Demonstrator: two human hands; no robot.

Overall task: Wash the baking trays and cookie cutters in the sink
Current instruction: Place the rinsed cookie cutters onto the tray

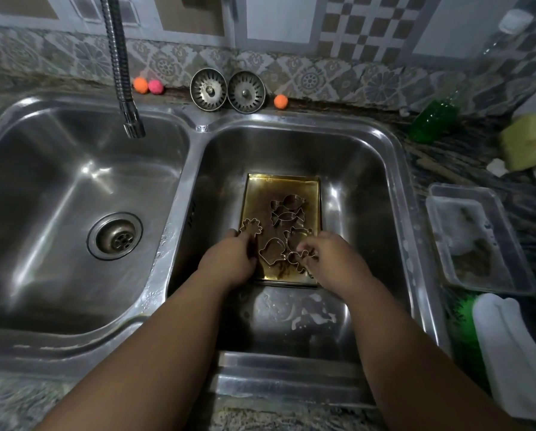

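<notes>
Head: hands [229, 259] [335, 259] curled on tray [260, 194], cutter [301, 259]

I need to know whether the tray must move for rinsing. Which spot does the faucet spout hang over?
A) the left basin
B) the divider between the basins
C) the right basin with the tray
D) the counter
A: the faucet spout hangs over the left basin, whereas the baking tray with the cookie cutters lies in the right basin.
</notes>
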